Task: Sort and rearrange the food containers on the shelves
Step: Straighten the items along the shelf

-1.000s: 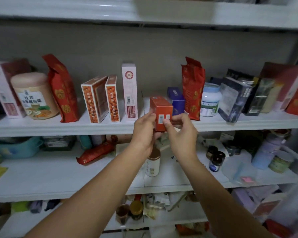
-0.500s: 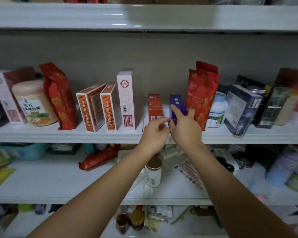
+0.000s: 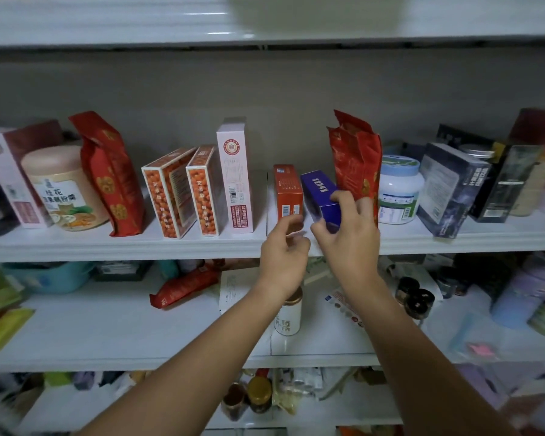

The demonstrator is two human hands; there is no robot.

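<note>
Blue box [image 3: 320, 196]: on the middle shelf [image 3: 123, 243], slightly tilted, between the orange box [image 3: 287, 190] and the red bag [image 3: 354, 165].
Right hand [image 3: 350, 243]: pinches the front end of the blue box, thumb low on the left, fingers on the right.
Left hand [image 3: 283, 250]: loosely curled and holding nothing, just in front of the orange box; I cannot tell if it touches.
Handling: probably light, stiff cardboard, a little smooth; best held by its two wide sides, without hard squeezing.
Risk: the red bag stands very close and may tip.

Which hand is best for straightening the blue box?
Probably the right hand: its fingers grip the blue box. The left hand is loosely curled before the orange box, holding nothing.
</note>
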